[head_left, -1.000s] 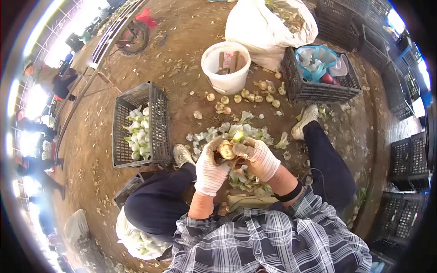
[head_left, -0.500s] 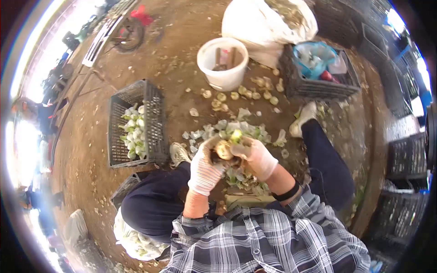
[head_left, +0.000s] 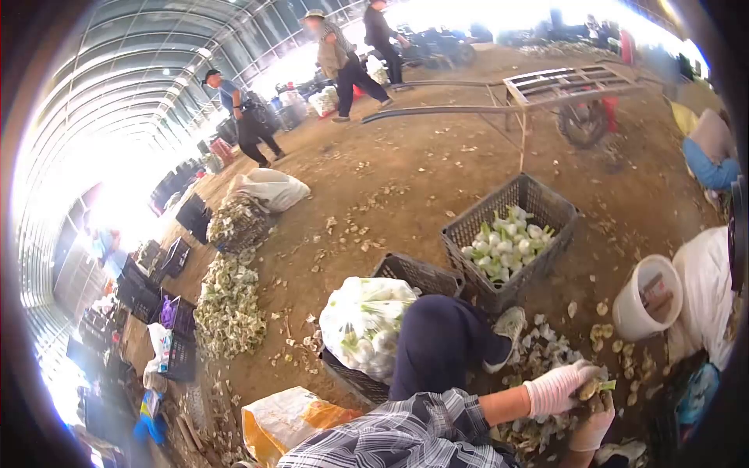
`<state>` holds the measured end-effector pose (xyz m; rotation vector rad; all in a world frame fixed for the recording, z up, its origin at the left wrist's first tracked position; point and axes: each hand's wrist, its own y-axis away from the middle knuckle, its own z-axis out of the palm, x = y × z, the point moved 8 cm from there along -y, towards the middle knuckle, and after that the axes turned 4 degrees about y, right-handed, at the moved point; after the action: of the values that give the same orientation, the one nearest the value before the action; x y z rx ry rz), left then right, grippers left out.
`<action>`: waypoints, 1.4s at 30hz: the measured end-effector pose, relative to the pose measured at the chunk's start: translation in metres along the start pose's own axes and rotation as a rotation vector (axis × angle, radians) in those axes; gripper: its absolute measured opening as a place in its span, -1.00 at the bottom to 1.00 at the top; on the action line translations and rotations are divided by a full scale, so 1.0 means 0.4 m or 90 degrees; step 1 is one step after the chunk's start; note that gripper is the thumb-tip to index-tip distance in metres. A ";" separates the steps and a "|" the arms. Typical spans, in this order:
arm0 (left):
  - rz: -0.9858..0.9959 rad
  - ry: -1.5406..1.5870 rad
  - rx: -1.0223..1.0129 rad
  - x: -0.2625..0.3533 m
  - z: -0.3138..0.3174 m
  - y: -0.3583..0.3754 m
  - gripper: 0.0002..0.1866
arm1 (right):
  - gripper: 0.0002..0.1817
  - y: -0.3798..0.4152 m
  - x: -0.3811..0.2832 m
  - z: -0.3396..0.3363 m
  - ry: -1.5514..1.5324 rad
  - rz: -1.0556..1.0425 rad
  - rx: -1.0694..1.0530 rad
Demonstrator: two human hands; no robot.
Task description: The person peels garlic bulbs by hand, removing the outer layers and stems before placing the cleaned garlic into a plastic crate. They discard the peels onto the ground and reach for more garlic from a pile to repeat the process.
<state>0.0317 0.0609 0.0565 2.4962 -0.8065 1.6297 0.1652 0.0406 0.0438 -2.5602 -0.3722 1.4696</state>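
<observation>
My left hand (head_left: 555,387), in a whitish glove, is at the lower right with its fingers closed round a brownish bulb (head_left: 591,388) that has a short green stem. Just below it, my right hand (head_left: 593,427) has its dirty fingertips against the underside of the same bulb. Both hands are over a heap of pale peelings (head_left: 538,429). Up and to the left, a black crate (head_left: 511,290) holds white bulbs with green stems (head_left: 507,246). Beside my knee sits a clear bag of similar bulbs (head_left: 367,324).
A white bucket (head_left: 647,300) stands at the right by a white sack (head_left: 702,273). A cart (head_left: 573,84) is at the upper right. Three people walk at the back. Peelings (head_left: 230,304), an orange-white sack (head_left: 289,421) and several crates are at the left.
The view has swung left, so my hands, the bucket and the crate now appear farther right in the frame. The bulb is still between my hands. People and the whole cart have come into view.
</observation>
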 end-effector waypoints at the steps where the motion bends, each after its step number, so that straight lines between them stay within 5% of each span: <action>1: 0.019 -0.011 0.019 0.022 -0.007 0.003 -0.21 | -0.62 0.005 0.023 0.016 -0.212 0.122 0.026; 2: 0.039 -0.033 0.015 0.033 -0.010 0.005 -0.21 | -0.63 0.017 0.050 0.039 -0.423 0.247 0.050; 5: 0.034 -0.073 0.018 0.036 -0.007 0.010 -0.21 | -0.61 0.012 0.040 0.035 -0.247 0.202 0.050; 6: -0.039 -0.047 0.018 0.018 -0.008 0.009 -0.25 | -0.62 0.023 0.058 0.048 -0.329 0.234 0.078; 9: -0.146 0.176 -0.034 -0.032 0.011 0.018 -0.30 | -0.60 0.030 0.058 0.041 -0.135 0.072 0.166; 13: -0.330 0.432 -0.041 -0.083 0.065 0.037 -0.24 | -0.57 0.034 0.096 0.033 -0.233 0.179 0.048; 14: -0.383 0.498 -0.029 -0.085 0.063 0.047 -0.19 | -0.56 0.031 0.041 0.042 -0.433 0.208 0.023; 17: -0.257 0.507 -0.008 -0.126 0.088 0.029 -0.17 | -0.52 0.050 0.000 0.048 -0.468 0.283 0.014; 18: -0.241 0.381 -0.039 -0.118 0.082 0.026 -0.19 | -0.48 0.057 0.070 0.029 0.034 -0.022 0.051; 21: -0.372 0.552 -0.090 -0.033 0.039 0.051 -0.19 | -0.56 0.036 -0.031 0.028 -0.292 0.181 0.012; 24: -0.278 0.242 -0.011 -0.087 0.049 0.037 -0.28 | -0.64 0.045 -0.026 0.015 0.017 0.096 0.059; 26: -0.190 0.069 0.079 -0.039 0.011 0.045 -0.37 | -0.65 0.055 0.048 0.010 -0.227 0.167 0.106; 27: -0.153 0.086 0.061 -0.039 0.024 0.037 -0.37 | -0.65 0.060 0.081 0.010 -0.350 0.201 0.130; 29: -0.085 0.120 0.024 -0.009 0.032 0.023 -0.37 | -0.64 0.077 0.062 -0.014 -0.157 0.147 0.185; 31: -0.280 0.320 -0.074 -0.019 0.025 0.031 -0.29 | -0.65 0.096 0.038 -0.042 0.076 0.054 0.246; 33: -0.174 0.272 -0.072 -0.003 0.008 0.025 -0.30 | -0.62 0.076 0.016 -0.024 -0.118 0.111 0.194; 35: -0.197 0.420 -0.071 -0.029 0.031 0.038 -0.31 | -0.59 0.066 0.031 0.010 -0.322 0.186 0.192; 36: -0.317 0.464 -0.133 0.011 0.018 0.055 -0.29 | -0.59 0.069 0.076 0.036 -0.333 0.234 0.141; 37: -0.252 0.480 -0.120 0.036 0.016 0.051 -0.24 | -0.59 0.090 0.157 0.074 -0.337 0.298 0.107; 39: -0.223 0.393 -0.117 0.105 -0.008 0.045 -0.19 | -0.55 0.150 0.277 0.120 -0.159 0.193 0.060; 40: -0.228 0.434 -0.105 0.086 0.003 0.039 -0.20 | -0.47 0.136 0.261 0.154 0.178 0.141 -0.138; 42: -0.282 0.560 -0.045 0.041 0.016 0.036 -0.18 | -0.35 0.139 0.283 0.148 0.186 0.194 -0.071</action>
<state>0.0356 0.0400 0.0645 1.4627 -0.1745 2.1285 0.1761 0.0220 -0.0938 -2.9701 -0.0234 1.1547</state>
